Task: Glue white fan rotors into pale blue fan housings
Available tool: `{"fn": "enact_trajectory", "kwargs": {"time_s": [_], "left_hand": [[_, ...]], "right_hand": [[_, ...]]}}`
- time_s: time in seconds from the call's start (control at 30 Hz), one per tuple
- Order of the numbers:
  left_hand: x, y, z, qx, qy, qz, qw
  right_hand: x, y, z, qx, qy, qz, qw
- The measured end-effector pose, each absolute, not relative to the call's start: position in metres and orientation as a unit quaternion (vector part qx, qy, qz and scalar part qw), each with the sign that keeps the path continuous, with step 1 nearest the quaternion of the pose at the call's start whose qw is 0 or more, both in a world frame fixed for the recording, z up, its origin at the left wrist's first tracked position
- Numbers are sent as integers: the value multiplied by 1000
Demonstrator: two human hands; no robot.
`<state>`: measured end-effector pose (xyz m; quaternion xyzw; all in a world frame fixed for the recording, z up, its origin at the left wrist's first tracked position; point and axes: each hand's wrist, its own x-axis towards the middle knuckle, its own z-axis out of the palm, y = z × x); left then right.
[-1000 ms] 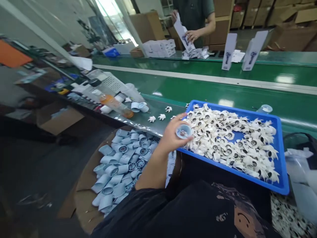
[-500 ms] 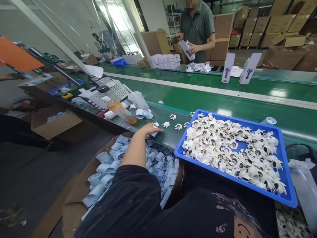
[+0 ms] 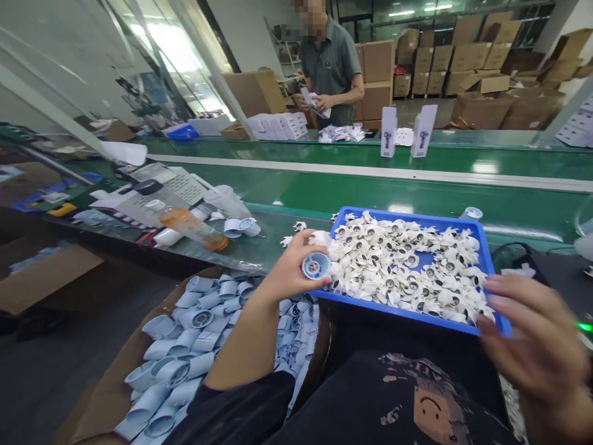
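Observation:
My left hand [image 3: 290, 270] is closed around a light-blue round housing [image 3: 316, 266], its open end facing me, held at the near-left corner of the blue tray [image 3: 493, 259]. A white fan impeller [image 3: 320, 237] rests just above my fingers. The tray is heaped with several white fan impellers [image 3: 407, 269]. My right hand [image 3: 532, 337] hovers at the tray's near-right corner, blurred, fingers spread, with nothing in it. Below my left arm a cardboard box [image 3: 104, 395] is full of several light-blue housings [image 3: 185, 346].
A green conveyor belt [image 3: 352, 179] runs across behind the tray. On the ledge to the left lie an orange bottle [image 3: 192, 227], cups and loose housings [image 3: 241, 227]. Across the belt a person [image 3: 331, 68] handles a white package; two upright white boxes [image 3: 407, 131] stand nearby.
My left hand has come back from the ledge to the tray's corner, holding a blue housing again. My right hand has entered at the lower right. The view has shifted right.

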<state>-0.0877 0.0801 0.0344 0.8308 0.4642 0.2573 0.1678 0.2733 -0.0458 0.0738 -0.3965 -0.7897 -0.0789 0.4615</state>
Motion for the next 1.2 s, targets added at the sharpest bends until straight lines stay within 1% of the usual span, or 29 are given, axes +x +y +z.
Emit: {"fn": "enact_trajectory", "kwargs": {"time_s": [0.1, 0.13, 0.2, 0.3, 0.4, 0.5, 0.63, 0.77, 0.87, 0.9, 0.97, 1.03, 1.07, 1.2], "left_hand": [[-36, 56, 53, 893, 302, 246, 223], [-23, 49, 57, 901, 269, 239, 244], [-6, 41, 62, 903, 227, 223, 288], [4, 34, 64, 891, 208, 201, 350], [8, 33, 63, 868, 190, 202, 411], [12, 33, 61, 841, 176, 203, 470], [17, 31, 60, 818, 171, 208, 508], [19, 25, 64, 823, 169, 208, 501], [17, 23, 66, 836, 168, 223, 473], [16, 23, 66, 839, 177, 235, 458], [15, 23, 63, 843, 210, 266, 418], [17, 23, 58, 851, 252, 282, 365], [20, 23, 56, 859, 267, 278, 337], [40, 15, 50, 890, 287, 250, 253]], "right_hand": [[244, -31, 78, -328, -858, -112, 380], [236, -26, 80, -331, -863, -132, 359], [225, -20, 82, -346, -868, -156, 319], [224, -23, 80, -374, -871, -161, 276], [229, -33, 75, -407, -866, -145, 250], [235, -39, 70, -445, -853, -120, 246], [240, -41, 65, -489, -833, -37, 257], [240, -42, 59, -506, -816, 61, 274], [241, -43, 53, -507, -786, 127, 328], [242, -42, 51, -507, -758, 185, 366], [246, -41, 47, -484, -664, 353, 447], [250, -38, 42, -446, -563, 494, 490], [252, -37, 40, -431, -532, 534, 496], [253, -37, 35, -418, -510, 573, 487]]}}
